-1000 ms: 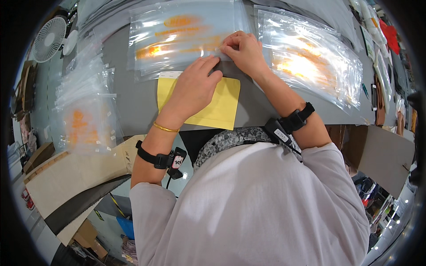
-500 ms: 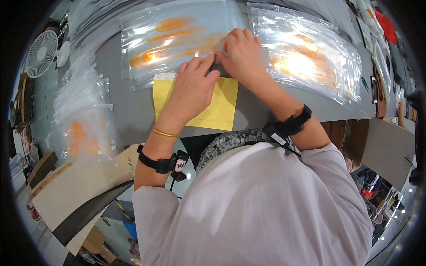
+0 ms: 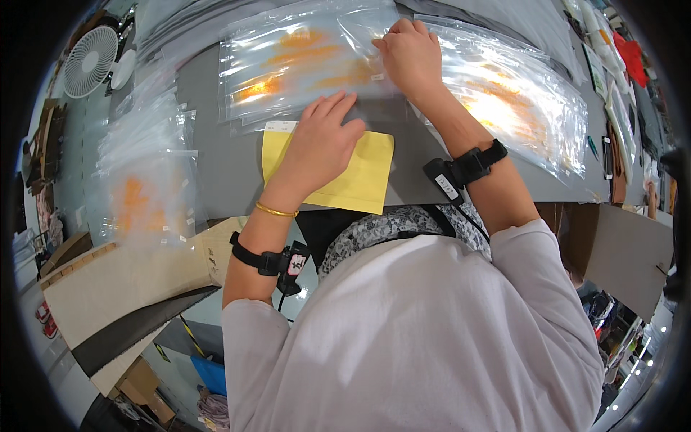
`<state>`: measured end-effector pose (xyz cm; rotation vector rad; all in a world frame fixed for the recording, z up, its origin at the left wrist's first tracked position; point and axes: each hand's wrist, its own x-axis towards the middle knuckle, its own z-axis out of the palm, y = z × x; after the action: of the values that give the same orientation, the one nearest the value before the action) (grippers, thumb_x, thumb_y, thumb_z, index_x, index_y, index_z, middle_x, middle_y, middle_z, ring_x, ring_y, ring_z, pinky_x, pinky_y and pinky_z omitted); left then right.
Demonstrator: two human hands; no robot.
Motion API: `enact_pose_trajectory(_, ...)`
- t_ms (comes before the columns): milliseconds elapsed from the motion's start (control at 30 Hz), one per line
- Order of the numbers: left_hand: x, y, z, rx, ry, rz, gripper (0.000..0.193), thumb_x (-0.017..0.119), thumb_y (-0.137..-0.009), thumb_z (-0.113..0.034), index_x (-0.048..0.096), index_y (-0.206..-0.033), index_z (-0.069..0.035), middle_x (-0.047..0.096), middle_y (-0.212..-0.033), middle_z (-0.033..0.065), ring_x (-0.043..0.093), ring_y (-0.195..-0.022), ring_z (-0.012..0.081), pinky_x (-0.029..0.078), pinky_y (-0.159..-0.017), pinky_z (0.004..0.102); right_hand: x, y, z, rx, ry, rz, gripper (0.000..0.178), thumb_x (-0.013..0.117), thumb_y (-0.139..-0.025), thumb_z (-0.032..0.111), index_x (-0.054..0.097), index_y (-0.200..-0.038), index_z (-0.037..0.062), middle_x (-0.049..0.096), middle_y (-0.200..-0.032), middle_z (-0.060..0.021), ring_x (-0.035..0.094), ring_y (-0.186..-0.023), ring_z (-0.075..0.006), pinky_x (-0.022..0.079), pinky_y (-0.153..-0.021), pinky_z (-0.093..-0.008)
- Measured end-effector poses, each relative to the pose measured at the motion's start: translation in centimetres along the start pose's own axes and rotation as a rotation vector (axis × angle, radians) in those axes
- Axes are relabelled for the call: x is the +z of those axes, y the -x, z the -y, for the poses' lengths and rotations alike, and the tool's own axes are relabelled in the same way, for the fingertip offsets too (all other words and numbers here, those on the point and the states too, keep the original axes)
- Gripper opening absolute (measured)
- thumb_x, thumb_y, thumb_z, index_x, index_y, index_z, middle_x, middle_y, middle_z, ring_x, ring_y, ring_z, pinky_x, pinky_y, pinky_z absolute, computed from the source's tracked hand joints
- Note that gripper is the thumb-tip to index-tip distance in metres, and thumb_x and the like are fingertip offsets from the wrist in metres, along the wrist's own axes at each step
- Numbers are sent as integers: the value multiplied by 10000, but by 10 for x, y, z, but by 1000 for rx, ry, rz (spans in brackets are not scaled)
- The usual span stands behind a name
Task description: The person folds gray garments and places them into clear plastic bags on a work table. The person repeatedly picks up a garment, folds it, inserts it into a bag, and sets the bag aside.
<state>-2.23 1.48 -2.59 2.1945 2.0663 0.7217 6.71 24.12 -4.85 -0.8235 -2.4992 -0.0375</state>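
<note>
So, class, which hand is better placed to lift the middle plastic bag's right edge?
Probably the right hand: its fingertips are at that edge; the left hand is over the yellow sheet.

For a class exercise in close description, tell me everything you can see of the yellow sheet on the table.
The yellow sheet is roughly rectangular and looks like paper, with a narrow white strip showing at its upper left edge. It lies flat on the grey table, slightly skewed, its lower right corner at the table's front edge, just on the near side of the clear bags with orange print. The left hand hides part of its middle; whether they touch cannot be told.
</note>
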Motion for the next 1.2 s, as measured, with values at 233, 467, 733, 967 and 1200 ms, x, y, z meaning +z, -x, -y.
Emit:
enact_pose_trajectory(233, -13, -5, -12, -95, 77, -8, 119, 662, -967, -145, 699, -1006, -38, 712, -1205, 124, 624, -1157, 342, 508, -963, 440, -54, 1, -107, 194, -186, -53, 161, 657, -943, 185, 753, -1064, 141, 779, -1012, -81, 722, -949, -352, 549, -778, -473)
enact_pose_trajectory(467, -22, -19, -33, -492, 493, 120, 154, 640, -1013, -167, 685, -1037, -21, 672, -810, 72, 623, -691, 173, 495, -655, 357, -125, 33, -176, 211, 476, -191, 264, 704, -967, 342, 745, -1052, 95, 756, -1009, -112, 712, -874, -362, 545, -758, -498)
enact_pose_trajectory(733, -13, -29, -64, -762, 1231, 239, 225, 630, -1034, -113, 658, -1218, 14, 709, -1033, -10, 648, -913, 64, 524, -802, 247, -118, 118, -11, -214, -555, 31, 275, 862, -756, 185, 726, -980, 102, 672, -1025, -27, 624, -956, -240, 474, -820, -382)
enact_pose_trajectory(967, -33, -3, -67, -767, 1475, 425, 462, 655, -1006, -61, 542, -1441, 45, 711, -1229, 37, 678, -1073, 79, 542, -943, 260, -126, 114, 3, -275, -613, 15, 298, 864, -729, 185, 746, -998, 133, 656, -1056, -10, 603, -987, -217, 432, -826, -374)
enact_pose_trajectory(1200, -31, 3, -44, -736, 1399, 438, 403, 647, -1010, -47, 590, -1400, 34, 721, -1190, 28, 683, -1039, 68, 548, -918, 248, -123, 108, 24, -403, -493, -59, 229, 795, -744, 169, 774, -971, 147, 660, -1000, 17, 612, -942, -200, 443, -791, -366)
